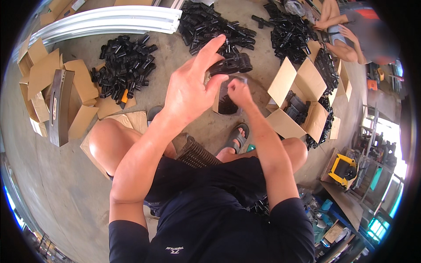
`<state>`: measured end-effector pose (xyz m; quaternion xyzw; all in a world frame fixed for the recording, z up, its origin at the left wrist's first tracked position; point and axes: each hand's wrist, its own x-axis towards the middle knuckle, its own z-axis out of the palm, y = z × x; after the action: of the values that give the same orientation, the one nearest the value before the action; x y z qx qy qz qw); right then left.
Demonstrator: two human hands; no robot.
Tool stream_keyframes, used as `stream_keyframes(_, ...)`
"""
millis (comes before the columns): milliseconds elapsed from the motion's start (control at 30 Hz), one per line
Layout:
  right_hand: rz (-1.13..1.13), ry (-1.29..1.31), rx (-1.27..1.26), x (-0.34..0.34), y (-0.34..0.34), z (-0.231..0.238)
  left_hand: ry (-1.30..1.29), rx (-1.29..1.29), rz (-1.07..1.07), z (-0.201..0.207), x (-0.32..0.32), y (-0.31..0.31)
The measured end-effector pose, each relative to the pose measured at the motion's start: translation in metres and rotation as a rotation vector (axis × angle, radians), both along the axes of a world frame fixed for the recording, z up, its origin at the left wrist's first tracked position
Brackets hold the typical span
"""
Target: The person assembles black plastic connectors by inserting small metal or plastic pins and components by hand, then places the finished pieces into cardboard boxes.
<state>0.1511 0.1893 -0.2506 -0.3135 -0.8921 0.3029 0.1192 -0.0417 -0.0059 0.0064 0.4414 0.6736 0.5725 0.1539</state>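
My left hand [190, 90] is raised in front of me, holding a black clamp-like plastic part [239, 64] with a rounded end. Its index finger points up past the part, and the thumb is below it; the other fingers are partly hidden. My right hand [240, 93] is closed beside a clear-sided container [215, 101] on the floor. Whatever its fingers hold, if anything, cannot be made out. Dark small pieces [227, 106] lie inside that container, below the right hand.
Heaps of black parts [125, 65] cover the floor ahead. An open cardboard box [283, 83] with black parts stands right; another box [83, 81] is left. White metal rails [109, 19] lie at the far left. Another person [351, 33] sits at the far right.
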Motion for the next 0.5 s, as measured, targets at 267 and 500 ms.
stream_keyframes(267,-0.171,0.367,-0.259,-0.036,-0.008,0.269,0.400,-0.056,-0.078,0.000,0.005,-0.006)
stream_keyframes(500,0.243,0.443,0.153,-0.027,-0.048,0.286,0.553,-0.022,-0.090,-0.004,0.021,0.002)
